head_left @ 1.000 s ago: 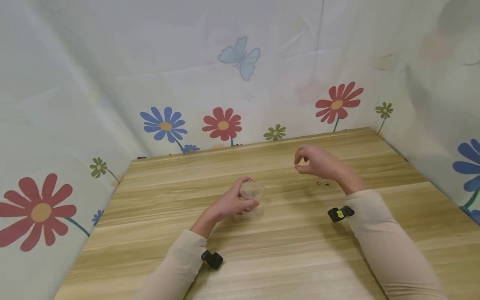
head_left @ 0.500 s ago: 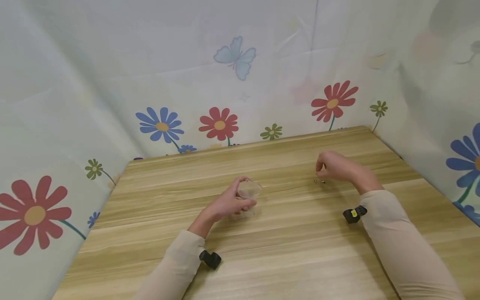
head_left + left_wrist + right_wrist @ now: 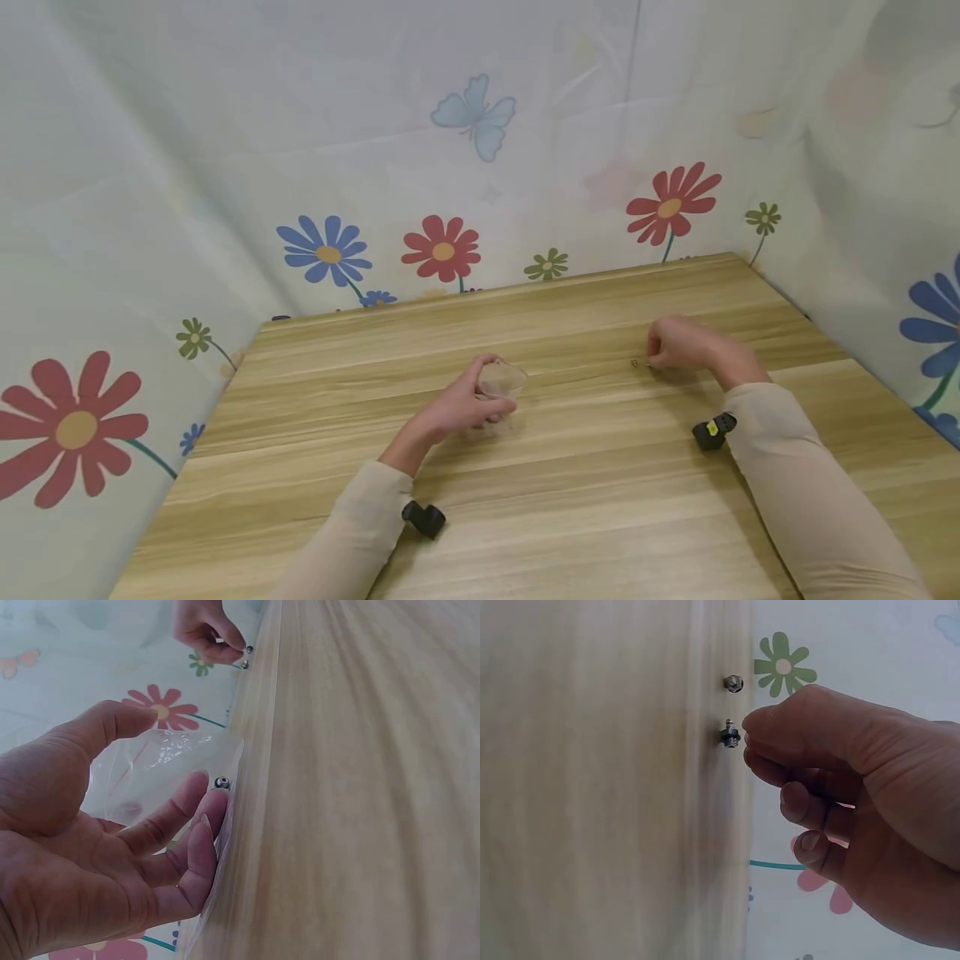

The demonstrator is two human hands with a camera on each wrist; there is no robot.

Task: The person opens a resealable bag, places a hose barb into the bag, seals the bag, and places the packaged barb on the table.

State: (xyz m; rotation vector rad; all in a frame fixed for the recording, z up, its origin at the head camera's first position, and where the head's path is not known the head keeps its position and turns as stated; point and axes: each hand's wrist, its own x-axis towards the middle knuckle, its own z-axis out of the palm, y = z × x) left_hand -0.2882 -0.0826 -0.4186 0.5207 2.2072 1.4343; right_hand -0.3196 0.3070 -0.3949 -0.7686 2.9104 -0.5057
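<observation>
In the head view my left hand (image 3: 468, 402) holds a clear plastic cup (image 3: 504, 380) at the table's middle, thumb on the near side and fingers on the far side. Through the clear wall in the left wrist view, a small shiny metal piece (image 3: 222, 782) shows beside the fingertips. My right hand (image 3: 840, 780) is low over the table with bent fingers, thumb and forefinger tips close together. Right beside those tips lies a small metal fitting (image 3: 730, 735) with a narrow tip and a wider collar. A second metal fitting (image 3: 734, 683) lies a short way off.
The wood-grain table (image 3: 525, 517) runs back to a light curtain (image 3: 360, 167) printed with flowers and a butterfly. Black wrist cameras (image 3: 424, 519) hang under both sleeves. The curtain also closes in the left and right sides.
My right hand has moved to the right and down, from above the table to the metal fittings. The left hand stays in place with the cup.
</observation>
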